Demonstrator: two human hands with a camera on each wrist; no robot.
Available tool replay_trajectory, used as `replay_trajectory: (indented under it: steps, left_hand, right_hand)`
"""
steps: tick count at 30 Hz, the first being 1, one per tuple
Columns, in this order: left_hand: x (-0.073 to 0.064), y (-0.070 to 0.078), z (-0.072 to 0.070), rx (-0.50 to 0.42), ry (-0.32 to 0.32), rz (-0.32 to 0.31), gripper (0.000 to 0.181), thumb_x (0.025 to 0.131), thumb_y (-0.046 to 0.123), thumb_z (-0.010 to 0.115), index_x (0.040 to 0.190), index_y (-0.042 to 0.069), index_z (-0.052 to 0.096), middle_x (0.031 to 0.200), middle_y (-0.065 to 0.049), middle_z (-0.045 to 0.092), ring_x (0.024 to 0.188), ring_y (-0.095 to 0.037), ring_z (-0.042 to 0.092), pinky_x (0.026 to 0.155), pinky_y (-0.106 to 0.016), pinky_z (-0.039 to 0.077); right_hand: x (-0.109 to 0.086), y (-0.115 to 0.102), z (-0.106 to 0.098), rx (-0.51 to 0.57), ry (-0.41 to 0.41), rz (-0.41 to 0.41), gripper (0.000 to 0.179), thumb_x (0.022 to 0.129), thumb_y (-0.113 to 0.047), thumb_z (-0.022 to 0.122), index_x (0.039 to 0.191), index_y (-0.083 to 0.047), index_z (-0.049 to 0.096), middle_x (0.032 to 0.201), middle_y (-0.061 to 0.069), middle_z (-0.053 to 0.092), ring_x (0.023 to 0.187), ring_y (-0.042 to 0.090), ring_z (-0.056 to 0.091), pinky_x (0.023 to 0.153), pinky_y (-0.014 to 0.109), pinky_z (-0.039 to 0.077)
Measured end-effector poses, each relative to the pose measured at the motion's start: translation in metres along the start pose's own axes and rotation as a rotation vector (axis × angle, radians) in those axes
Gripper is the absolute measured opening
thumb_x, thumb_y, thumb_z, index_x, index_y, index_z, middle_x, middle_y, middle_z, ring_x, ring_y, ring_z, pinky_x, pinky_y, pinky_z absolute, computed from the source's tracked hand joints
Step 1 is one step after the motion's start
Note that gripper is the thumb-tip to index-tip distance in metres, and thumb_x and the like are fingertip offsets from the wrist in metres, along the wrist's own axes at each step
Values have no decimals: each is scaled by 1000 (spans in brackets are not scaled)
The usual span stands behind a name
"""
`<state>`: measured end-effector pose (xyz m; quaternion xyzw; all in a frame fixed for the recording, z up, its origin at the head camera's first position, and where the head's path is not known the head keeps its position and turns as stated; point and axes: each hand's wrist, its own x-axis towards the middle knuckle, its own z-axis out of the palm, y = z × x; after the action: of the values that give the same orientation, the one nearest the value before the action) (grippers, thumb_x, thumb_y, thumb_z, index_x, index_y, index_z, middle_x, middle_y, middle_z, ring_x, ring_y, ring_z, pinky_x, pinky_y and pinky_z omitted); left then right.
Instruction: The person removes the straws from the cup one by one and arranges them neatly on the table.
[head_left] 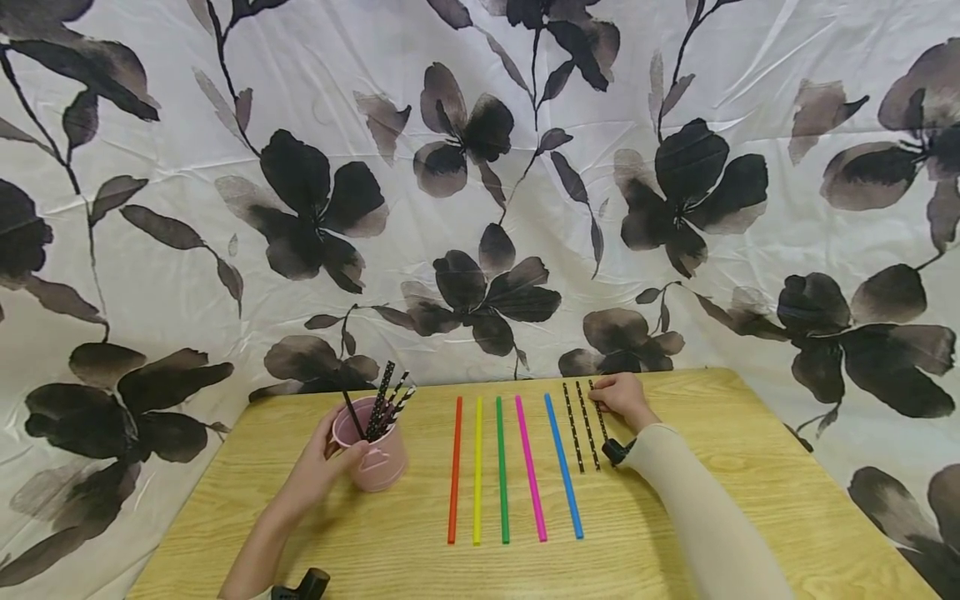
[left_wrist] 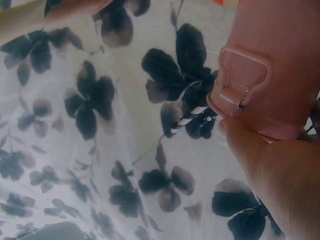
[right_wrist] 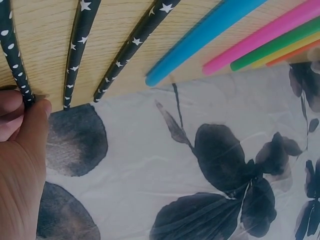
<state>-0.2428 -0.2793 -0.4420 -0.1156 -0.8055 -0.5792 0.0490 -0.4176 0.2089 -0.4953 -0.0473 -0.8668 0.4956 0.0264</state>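
Note:
My left hand [head_left: 324, 462] grips a pink metal cup [head_left: 381, 473] by its side, thumb near the rim. Several black straws [head_left: 378, 410] with white patterns lean inside the cup, and a small wire handle [left_wrist: 245, 75] shows on its wall. Over at the right, my right hand [head_left: 621, 398] pinches the far end of a black straw with white dots [right_wrist: 15, 60] between thumb and fingers. It lies along the table beside two black straws with white stars, one nearer [right_wrist: 75, 65] and one farther left [right_wrist: 131, 47].
Left of the black straws, a row of plain straws lies on the wooden table [head_left: 405, 550]: blue [head_left: 563, 467], pink [head_left: 531, 467], green [head_left: 502, 467], yellow [head_left: 477, 467] and red [head_left: 454, 467]. A floral cloth [head_left: 480, 208] hangs behind the table's far edge.

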Motion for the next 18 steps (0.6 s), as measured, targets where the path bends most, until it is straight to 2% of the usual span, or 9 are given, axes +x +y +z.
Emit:
replay_trajectory:
  steps: [7, 13, 18]
  left_hand:
    - [1, -5, 0, 16, 6, 7, 72, 85, 22, 59, 141, 16, 14, 140, -16, 23, 126, -36, 20, 98, -53, 20]
    - [5, -12, -1, 41, 22, 8, 73, 85, 26, 60, 141, 20, 14, 141, -12, 22, 126, -33, 21, 99, -50, 21]
    - [6, -15, -2, 41, 27, 2, 74, 84, 26, 61, 141, 18, 15, 140, -12, 23, 127, -31, 21, 100, -48, 20]
  right_hand:
    - [-1, 0, -1, 20, -28, 10, 27, 72, -14, 72, 93, 2, 66, 78, 11, 62, 53, 13, 58, 48, 25, 49]
    - [1, -2, -1, 43, -6, 22, 22, 73, -14, 72, 88, 2, 66, 71, 11, 62, 50, 15, 57, 46, 25, 48]
    - [0, -14, 5, 103, 13, 15, 18, 77, -13, 67, 90, 1, 64, 70, 17, 60, 50, 21, 55, 43, 27, 46]
